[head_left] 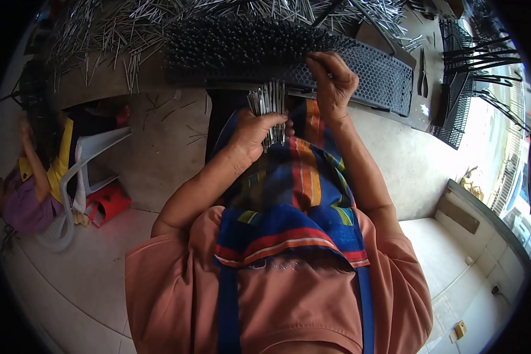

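My left hand point(251, 133) is wrapped round a bundle of thin silvery metal rods point(268, 99), held roughly upright in front of my apron. Beyond it lies a long black rack point(380, 82) full of small holes. Many dark-tipped rods point(236, 47) stand packed in the rack's left and middle part, while bare holes show toward its right end. My right hand point(336, 85) is over the near side of the rack, at the edge of the packed part. Its fingers are pinched together, and whatever they hold is too small to make out.
Loose metal rods point(115, 32) lie heaped across the back of the table. Pliers point(423, 74) rest right of the rack, near another black perforated rack point(454, 106). At the left, a person in purple point(32, 203) sits on a pale plastic chair point(71, 200) beside a red container point(109, 203).
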{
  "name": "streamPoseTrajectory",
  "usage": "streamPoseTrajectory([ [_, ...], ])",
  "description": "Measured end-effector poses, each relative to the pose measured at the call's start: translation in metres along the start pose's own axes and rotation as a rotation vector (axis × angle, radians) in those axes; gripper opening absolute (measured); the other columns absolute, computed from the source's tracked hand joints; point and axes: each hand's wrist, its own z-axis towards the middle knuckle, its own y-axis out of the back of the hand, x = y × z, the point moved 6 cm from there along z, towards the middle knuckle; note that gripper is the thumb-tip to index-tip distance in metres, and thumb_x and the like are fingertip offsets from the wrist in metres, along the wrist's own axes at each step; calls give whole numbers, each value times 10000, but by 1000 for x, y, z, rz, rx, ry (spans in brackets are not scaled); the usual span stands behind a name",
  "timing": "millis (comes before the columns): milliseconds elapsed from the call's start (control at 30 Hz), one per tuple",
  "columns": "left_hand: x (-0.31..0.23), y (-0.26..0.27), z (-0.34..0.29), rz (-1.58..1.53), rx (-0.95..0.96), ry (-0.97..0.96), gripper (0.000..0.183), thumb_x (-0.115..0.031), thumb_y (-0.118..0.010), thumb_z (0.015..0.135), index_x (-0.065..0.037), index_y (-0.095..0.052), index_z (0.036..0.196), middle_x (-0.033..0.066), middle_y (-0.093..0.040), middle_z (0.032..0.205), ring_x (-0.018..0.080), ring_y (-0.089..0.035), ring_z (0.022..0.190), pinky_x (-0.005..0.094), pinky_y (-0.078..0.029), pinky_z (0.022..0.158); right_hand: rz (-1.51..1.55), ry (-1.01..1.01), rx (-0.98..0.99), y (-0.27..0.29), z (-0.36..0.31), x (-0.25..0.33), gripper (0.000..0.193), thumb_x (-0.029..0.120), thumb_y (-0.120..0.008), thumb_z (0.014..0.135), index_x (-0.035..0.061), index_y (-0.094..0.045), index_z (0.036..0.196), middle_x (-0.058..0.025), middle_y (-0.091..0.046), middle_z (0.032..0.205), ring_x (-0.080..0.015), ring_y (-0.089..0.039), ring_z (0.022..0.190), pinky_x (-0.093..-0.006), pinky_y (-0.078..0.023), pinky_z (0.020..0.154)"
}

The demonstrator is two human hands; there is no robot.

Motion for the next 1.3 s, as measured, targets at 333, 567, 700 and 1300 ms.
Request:
streamPoseTrajectory([
  [333,15,8,7,-58,39,31,120,61,-651,777,72,-658,896,158,-685,796,238,-686,687,339,-591,607,-290,32,66,-20,10,8,108,19,-724,764,9,-716,871,-80,-665,781,-135,-629,672,-245,-480,614],
  [567,21,11,5,-69,47,87,115,50,-658,778,74,-668,890,169,-690,811,250,-691,710,347,-593,651,-437,145,159,-23,19,12,139,70,-721,775,27,-722,907,-116,-680,800,-223,-673,666,-286,-497,596],
  [700,20,13,-1,-71,34,108,115,49,-662,771,78,-672,883,167,-692,806,247,-690,709,345,-588,663,-453,164,204,-25,15,15,146,94,-704,797,39,-724,931,-121,-670,793,-248,-670,657,-309,-493,583],
  [1300,8,6,-14,-9,377,314,285,24,-644,767,20,-630,1052,124,-682,873,219,-687,741,330,-586,635,-786,649,675,-28,-33,74,505,225,-631,762,163,-597,1262,-92,-585,1247,-298,-550,1175,-440,-408,997],
])
